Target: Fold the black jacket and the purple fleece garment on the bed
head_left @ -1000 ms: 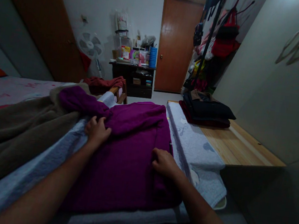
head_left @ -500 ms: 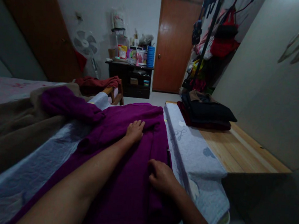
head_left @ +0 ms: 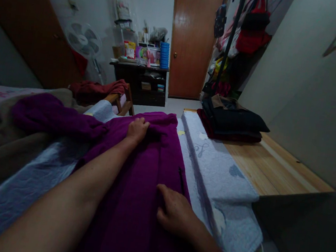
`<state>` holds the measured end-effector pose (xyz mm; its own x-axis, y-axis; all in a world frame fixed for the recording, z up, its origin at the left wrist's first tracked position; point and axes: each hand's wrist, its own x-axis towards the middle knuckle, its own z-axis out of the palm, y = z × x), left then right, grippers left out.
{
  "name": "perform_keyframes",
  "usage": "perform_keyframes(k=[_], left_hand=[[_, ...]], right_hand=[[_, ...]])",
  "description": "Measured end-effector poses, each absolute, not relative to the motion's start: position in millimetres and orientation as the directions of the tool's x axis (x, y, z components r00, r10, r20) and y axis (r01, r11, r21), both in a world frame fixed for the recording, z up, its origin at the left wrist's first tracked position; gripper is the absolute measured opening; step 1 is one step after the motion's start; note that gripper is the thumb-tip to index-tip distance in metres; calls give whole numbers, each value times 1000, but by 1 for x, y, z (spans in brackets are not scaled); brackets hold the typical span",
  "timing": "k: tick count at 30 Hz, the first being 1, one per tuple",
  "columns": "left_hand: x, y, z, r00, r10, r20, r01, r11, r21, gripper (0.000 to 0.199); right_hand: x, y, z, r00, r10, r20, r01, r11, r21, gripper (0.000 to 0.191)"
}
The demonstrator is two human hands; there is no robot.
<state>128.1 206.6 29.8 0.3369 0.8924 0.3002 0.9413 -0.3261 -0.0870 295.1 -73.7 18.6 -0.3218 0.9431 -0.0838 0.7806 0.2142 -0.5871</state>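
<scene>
A purple jacket point(head_left: 135, 203) lies spread along the bed, one sleeve point(head_left: 56, 115) stretched out to the left over a brown blanket point(head_left: 15, 157). A dark zip shows along its right side. My left hand point(head_left: 138, 130) is closed on the cloth near the far end, fingers curled into it. Nearer to me, my right hand point(head_left: 174, 211) holds the folded-over cloth by the right side, thumb and fingers bent around it. The fingertips of both hands are partly hidden.
Right of the jacket, a pale patterned bed cover point(head_left: 225, 177) lies over a wooden board point(head_left: 251, 166). Folded dark clothes point(head_left: 235, 119) are stacked there. A chair with a red cloth point(head_left: 99, 90), a fan point(head_left: 85, 41) and a black cabinet point(head_left: 139, 84) stand beyond.
My left hand has moved left and slightly away, its fingers now curled into the cloth. The jacket's right part has shifted left with both hands. The camera view has also moved a little.
</scene>
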Motion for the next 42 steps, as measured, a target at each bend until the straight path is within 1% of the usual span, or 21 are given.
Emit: perform_keyframes(k=[2, 3, 5, 6, 7, 9, 10, 12, 14, 18, 21, 24, 26, 28, 29, 31, 34, 36, 39, 40, 42], left_hand=[[131, 199, 22, 382, 895, 232, 924, -361, -130, 34], [135, 191, 19, 396, 886, 241, 918, -374, -131, 35], [150, 171, 14, 424, 843, 332, 902, -424, -75, 42], [159, 159, 12, 456, 809, 372, 875, -484, -20, 45], [169, 145, 11, 507, 778, 372, 823, -565, 58, 48], [189, 117, 8, 665, 686, 293, 644, -727, 240, 52], [197, 104, 5, 720, 640, 267, 558, -763, 325, 52], [209, 81, -1, 779, 571, 260, 442, -793, 419, 47], [214, 64, -6, 795, 552, 253, 411, -796, 445, 39], [210, 44, -11, 733, 639, 234, 509, -743, 434, 26], [201, 32, -12, 732, 647, 213, 535, -739, 409, 23], [191, 18, -15, 727, 653, 212, 542, -735, 408, 22], [186, 11, -17, 608, 750, 259, 622, -653, 432, 21], [182, 8, -19, 426, 868, 257, 700, -496, 513, 33], [181, 7, -19, 351, 911, 215, 709, -409, 575, 44], [180, 8, -17, 299, 951, 83, 658, -269, 703, 66], [179, 3, -13, 330, 942, -57, 505, -125, 854, 84], [177, -10, -10, 377, 915, -146, 393, -15, 919, 88], [173, -40, -9, 495, 824, -276, 264, 161, 951, 92], [172, -51, -10, 521, 804, -288, 232, 191, 954, 92], [171, -69, -12, 523, 808, -272, 176, 210, 962, 91]], right_hand=[[293, -77, 11, -313, 946, -87, 790, 209, -577, 57], [293, -79, 8, -312, 947, -75, 784, 213, -582, 54], [294, -82, 6, -313, 949, -29, 752, 230, -617, 46], [296, -84, 6, -311, 950, 1, 733, 241, -636, 41], [298, -85, 6, -303, 952, 33, 719, 251, -648, 37], [300, -89, 6, -261, 961, 94, 723, 259, -640, 29], [302, -92, 6, -235, 964, 122, 735, 259, -627, 27], [303, -99, 4, -191, 966, 175, 758, 258, -599, 24], [306, -106, 2, -163, 960, 226, 764, 268, -587, 25], [314, -118, -6, -103, 953, 286, 766, 259, -589, 26], [321, -125, -14, -61, 959, 278, 772, 222, -596, 27], [324, -131, -22, -58, 970, 236, 792, 189, -580, 41], [323, -136, -25, -79, 980, 184, 805, 172, -567, 51], [323, -139, -26, -112, 983, 142, 798, 175, -576, 58], [323, -140, -26, -129, 983, 134, 784, 184, -593, 59], [326, -143, -23, -151, 979, 140, 739, 205, -641, 60], [337, -152, -22, -165, 974, 157, 694, 228, -683, 69], [346, -162, -24, -191, 971, 142, 703, 236, -671, 85], [357, -176, -32, -220, 969, 110, 734, 239, -635, 108], [359, -180, -36, -210, 971, 111, 743, 233, -628, 110], [361, -186, -42, -166, 978, 131, 752, 211, -625, 107]])
